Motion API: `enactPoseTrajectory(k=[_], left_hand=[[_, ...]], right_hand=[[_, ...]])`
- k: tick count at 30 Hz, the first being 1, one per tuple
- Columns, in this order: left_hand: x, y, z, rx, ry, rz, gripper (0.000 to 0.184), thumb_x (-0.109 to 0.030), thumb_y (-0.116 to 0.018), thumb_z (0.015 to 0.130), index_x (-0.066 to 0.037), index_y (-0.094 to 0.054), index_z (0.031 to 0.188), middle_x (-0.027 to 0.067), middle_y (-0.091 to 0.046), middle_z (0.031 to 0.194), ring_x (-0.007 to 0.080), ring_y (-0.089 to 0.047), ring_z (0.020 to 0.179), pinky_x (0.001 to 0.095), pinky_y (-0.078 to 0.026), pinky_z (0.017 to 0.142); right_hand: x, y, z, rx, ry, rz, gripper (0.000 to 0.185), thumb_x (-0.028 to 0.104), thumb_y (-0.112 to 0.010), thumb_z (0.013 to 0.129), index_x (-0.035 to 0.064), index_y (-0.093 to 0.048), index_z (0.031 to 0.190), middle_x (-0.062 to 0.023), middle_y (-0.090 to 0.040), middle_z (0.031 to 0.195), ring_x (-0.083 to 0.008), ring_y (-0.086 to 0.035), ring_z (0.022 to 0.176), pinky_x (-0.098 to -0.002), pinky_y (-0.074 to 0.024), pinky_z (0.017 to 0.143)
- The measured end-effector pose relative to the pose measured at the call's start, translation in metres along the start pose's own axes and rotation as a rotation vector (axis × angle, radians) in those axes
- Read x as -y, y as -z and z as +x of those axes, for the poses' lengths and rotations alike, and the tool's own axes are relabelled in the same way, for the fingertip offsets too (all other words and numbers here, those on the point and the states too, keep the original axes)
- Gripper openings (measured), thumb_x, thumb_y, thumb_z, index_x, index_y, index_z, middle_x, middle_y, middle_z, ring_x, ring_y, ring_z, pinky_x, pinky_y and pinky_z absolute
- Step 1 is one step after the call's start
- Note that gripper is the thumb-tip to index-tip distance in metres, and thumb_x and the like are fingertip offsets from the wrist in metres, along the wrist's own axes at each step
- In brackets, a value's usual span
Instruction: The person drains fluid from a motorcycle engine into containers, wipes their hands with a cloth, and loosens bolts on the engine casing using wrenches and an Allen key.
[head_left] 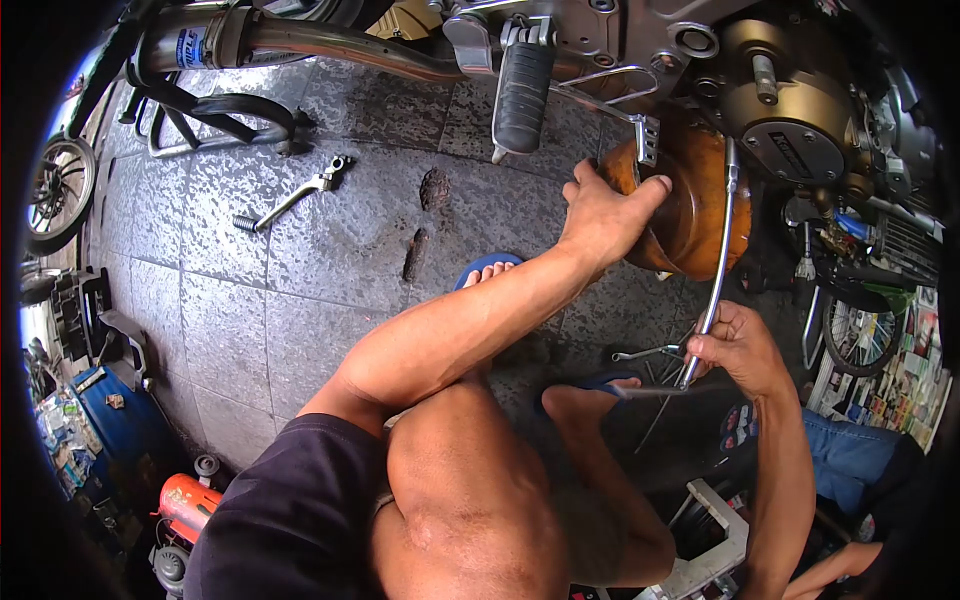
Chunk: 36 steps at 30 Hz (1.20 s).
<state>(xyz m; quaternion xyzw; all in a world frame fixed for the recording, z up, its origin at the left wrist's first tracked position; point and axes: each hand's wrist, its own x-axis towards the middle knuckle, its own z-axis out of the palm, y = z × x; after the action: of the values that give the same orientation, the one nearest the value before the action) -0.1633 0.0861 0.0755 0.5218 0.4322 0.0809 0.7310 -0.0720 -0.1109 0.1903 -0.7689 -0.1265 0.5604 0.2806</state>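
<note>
The right hand (pixel 738 350) is closed around the lower shank of the wrench (pixel 718 275), thumb and fingers wrapped close to the bend. There the bar turns off toward the person's left, ending near the foot. The wrench's long axis runs away from the person, leaning slightly right, and its far tip points at the underside of the engine (pixel 785 95). Whether that tip sits on a bolt, I cannot tell.

Beside the right hand, on the floor, lies a thin spanner (pixel 645 353). Further out, the left hand (pixel 608 218) has its thumb spread wide from the fingers, at the left edge of the orange-brown pan (pixel 705 195). The thumb reaches over the pan, while the fingertips lie just outside it; I cannot tell whether they grip the rim. The wrench passes over the right part of the pan, apart from the left hand.

Beyond the left hand hang the gear pedal (pixel 647 140), close to the thumb, and the black footrest (pixel 525 90). White lettering on the engine's round cover (pixel 792 150) is too small to read. A loose lever (pixel 295 195) lies on the tiles. At the far left, a blue label (pixel 190 47) on the exhaust (pixel 225 45) seems to read "TRIPLE".
</note>
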Motion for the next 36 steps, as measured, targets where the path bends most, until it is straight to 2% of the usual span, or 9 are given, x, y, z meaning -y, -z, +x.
enactPoseTrajectory(k=[4,6,9,12,17,24,27,29,36], left_hand=[[-0.001,0.0,-0.002,0.028,0.026,-0.014,0.112,-0.055,-0.071,0.069,0.018,-0.02,0.137,0.0376,-0.031,0.135,0.0422,-0.044,0.124,0.0387,-0.045,0.1],[0.002,0.0,0.0,0.022,0.01,-0.025,0.11,-0.054,-0.072,0.069,0.019,-0.022,0.136,0.0372,-0.036,0.133,0.0402,-0.048,0.121,0.037,-0.047,0.098],[0.008,0.0,0.005,0.004,-0.031,-0.041,0.104,-0.05,-0.072,0.071,0.02,-0.026,0.134,0.0352,-0.043,0.129,0.0373,-0.052,0.118,0.0362,-0.048,0.096],[0.012,-0.002,0.009,-0.004,-0.053,-0.042,0.098,-0.046,-0.072,0.073,0.019,-0.03,0.132,0.0325,-0.05,0.125,0.0348,-0.056,0.115,0.0363,-0.048,0.096],[0.019,0.0,0.011,0.044,-0.08,-0.065,0.096,-0.043,-0.072,0.074,0.018,-0.027,0.133,0.0305,-0.052,0.123,0.0334,-0.056,0.114,0.036,-0.047,0.096],[0.023,0.001,0.009,0.049,-0.063,-0.055,0.101,-0.045,-0.073,0.073,0.018,-0.024,0.135,0.0323,-0.041,0.131,0.0356,-0.05,0.12,0.0372,-0.046,0.098],[0.017,0.003,0.004,0.078,-0.04,-0.058,0.107,-0.051,-0.072,0.072,0.016,-0.02,0.137,0.0329,-0.034,0.133,0.0397,-0.046,0.122,0.0375,-0.044,0.101],[0.016,0.005,0.004,0.104,-0.024,-0.075,0.11,-0.056,-0.07,0.07,0.013,-0.017,0.138,0.0331,-0.03,0.134,0.0429,-0.044,0.123,0.0377,-0.042,0.103],[0.008,0.011,-0.001,0.129,0.006,-0.054,0.109,-0.056,-0.068,0.071,0.014,-0.019,0.138,0.0335,-0.03,0.134,0.042,-0.043,0.124,0.0382,-0.043,0.102]], right_hand=[[-0.003,-0.004,0.0,-0.027,0.001,-0.105,0.023,0.016,-0.067,0.086,0.0007,-0.055,0.098,-0.0114,-0.065,0.082,-0.0187,-0.067,0.079,-0.0314,-0.0541,0.072],[0.005,-0.012,-0.004,-0.005,-0.098,0.275,0.024,0.013,-0.06,0.089,0.0003,-0.053,0.108,-0.0136,-0.064,0.091,-0.0211,-0.066,0.084,-0.0315,-0.0525,0.076],[0.01,-0.003,-0.007,0.053,-0.058,0.366,0.026,0.009,-0.053,0.09,-0.0007,-0.049,0.114,-0.0154,-0.063,0.096,-0.024,-0.066,0.084,-0.0311,-0.0527,0.076],[0.008,0.004,-0.005,0.043,-0.052,0.209,0.025,0.008,-0.049,0.091,-0.0013,-0.049,0.114,-0.015,-0.064,0.096,-0.0239,-0.067,0.086,-0.0313,-0.0527,0.076],[0.011,0.003,0.003,-0.012,-0.053,0.094,0.025,0.014,-0.065,0.088,-0.0021,-0.054,0.103,-0.0147,-0.068,0.088,-0.0203,-0.068,0.077,-0.0306,-0.0557,0.075],[0.002,-0.002,0.016,-0.014,-0.058,-0.19,0.021,0.016,-0.064,0.089,-0.0005,-0.055,0.098,-0.0119,-0.065,0.083,-0.0187,-0.067,0.083,-0.032,-0.0553,0.076],[0.004,-0.01,0.013,-0.071,-0.083,0.179,0.021,0.016,-0.062,0.09,0.0004,-0.056,0.102,-0.0131,-0.064,0.089,-0.0198,-0.065,0.082,-0.0338,-0.0546,0.074],[0.011,-0.011,0.009,0.07,-0.037,0.385,0.021,0.013,-0.059,0.09,0.0007,-0.055,0.107,-0.0158,-0.063,0.096,-0.0228,-0.065,0.08,-0.0352,-0.0542,0.074],[0.01,-0.003,0.012,0.001,0.015,0.338,0.022,0.008,-0.059,0.09,-0.0009,-0.055,0.109,-0.0185,-0.065,0.098,-0.0241,-0.066,0.079,-0.0343,-0.0549,0.075]])
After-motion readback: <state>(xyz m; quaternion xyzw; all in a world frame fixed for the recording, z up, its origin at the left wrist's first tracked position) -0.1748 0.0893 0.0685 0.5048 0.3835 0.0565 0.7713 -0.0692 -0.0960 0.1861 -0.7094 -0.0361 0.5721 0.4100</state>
